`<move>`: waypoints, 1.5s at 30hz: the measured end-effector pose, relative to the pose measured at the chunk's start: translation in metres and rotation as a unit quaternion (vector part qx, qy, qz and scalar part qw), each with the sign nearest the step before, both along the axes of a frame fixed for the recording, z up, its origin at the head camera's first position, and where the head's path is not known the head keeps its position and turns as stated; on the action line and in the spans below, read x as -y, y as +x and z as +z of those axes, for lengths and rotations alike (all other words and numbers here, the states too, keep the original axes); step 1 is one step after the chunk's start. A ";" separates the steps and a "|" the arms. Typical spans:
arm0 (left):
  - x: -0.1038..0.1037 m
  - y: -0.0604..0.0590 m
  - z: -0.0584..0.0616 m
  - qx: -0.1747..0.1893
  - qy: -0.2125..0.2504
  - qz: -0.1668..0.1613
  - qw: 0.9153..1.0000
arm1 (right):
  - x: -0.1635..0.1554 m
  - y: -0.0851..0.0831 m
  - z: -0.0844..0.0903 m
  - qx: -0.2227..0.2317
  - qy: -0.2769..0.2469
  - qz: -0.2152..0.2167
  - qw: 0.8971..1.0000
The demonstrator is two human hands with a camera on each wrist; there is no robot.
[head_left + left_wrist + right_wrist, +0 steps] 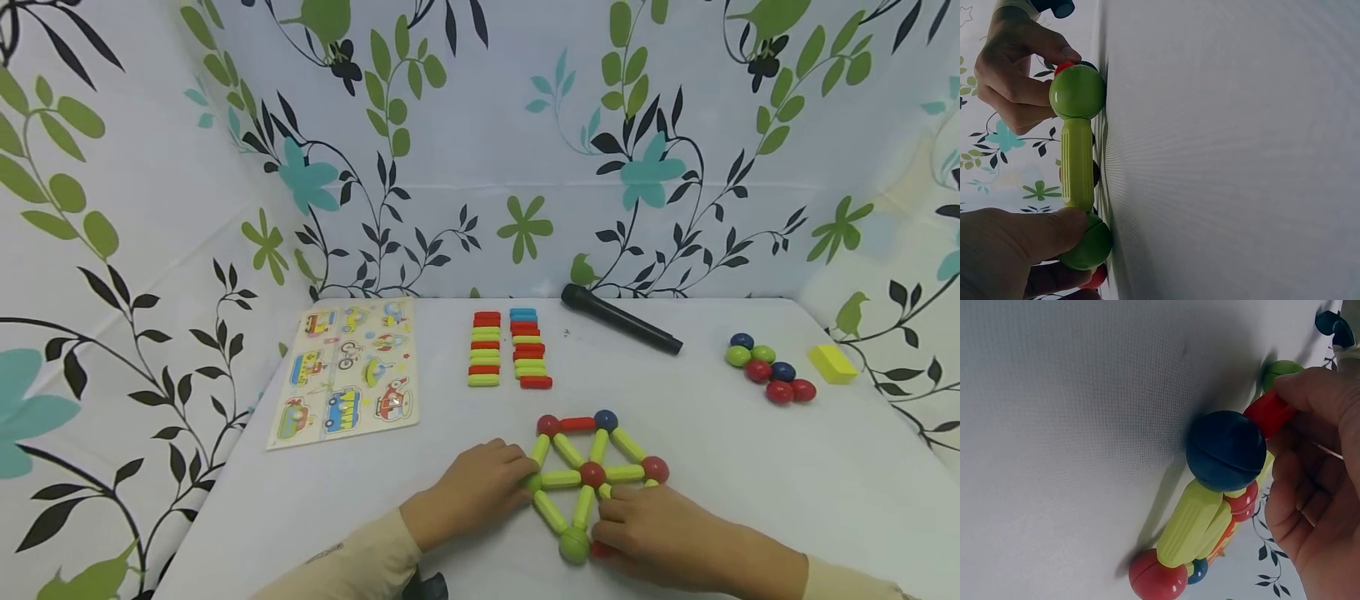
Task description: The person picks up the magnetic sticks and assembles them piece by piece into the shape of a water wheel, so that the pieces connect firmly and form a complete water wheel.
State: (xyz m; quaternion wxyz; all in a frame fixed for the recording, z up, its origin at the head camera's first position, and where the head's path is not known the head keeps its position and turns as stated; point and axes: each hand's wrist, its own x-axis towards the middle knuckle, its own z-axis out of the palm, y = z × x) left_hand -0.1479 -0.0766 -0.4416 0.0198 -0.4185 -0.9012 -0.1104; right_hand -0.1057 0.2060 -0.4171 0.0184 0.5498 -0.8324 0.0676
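Note:
A flat wheel of yellow-green sticks and coloured balls (592, 475) lies on the white table (787, 483), with a red ball at its hub. My left hand (510, 479) grips the green ball (1088, 244) at the wheel's left corner, thumb on top. A green stick (1077, 164) runs from it to the large green ball (573, 546) at the near corner. My right hand (622, 521) pinches a red stick (1269, 412) between that green ball and a dark blue ball (1225, 450). The hand hides the blue ball in the head view.
A vehicle puzzle board (345, 371) lies at the left. Two rows of spare sticks (510, 350) sit behind the wheel, and a black cylinder (621, 319) beyond them. Several loose balls (768, 367) and a yellow block (832, 364) lie at the right. Leaf-patterned cloth walls enclose the table.

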 end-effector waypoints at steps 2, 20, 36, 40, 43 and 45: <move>-0.002 0.000 -0.001 -0.006 -0.004 -0.004 1.000 | -0.001 0.001 -0.001 0.002 -0.003 0.000 1.000; -0.007 -0.001 0.000 -0.035 -0.007 -0.014 0.999 | -0.001 0.005 -0.003 0.019 0.019 -0.018 0.999; -0.002 0.001 0.001 -0.023 -0.014 -0.002 1.000 | 0.002 0.004 -0.004 0.037 0.031 -0.038 0.998; -0.001 0.002 0.000 -0.028 -0.012 -0.001 1.000 | 0.003 0.003 -0.005 0.030 0.029 -0.053 0.998; -0.001 0.002 0.001 -0.029 -0.008 -0.003 1.000 | 0.004 0.003 -0.006 0.016 0.024 -0.058 0.998; 0.000 0.003 0.001 -0.028 -0.008 -0.003 1.000 | 0.004 0.002 -0.007 0.008 0.021 -0.056 0.998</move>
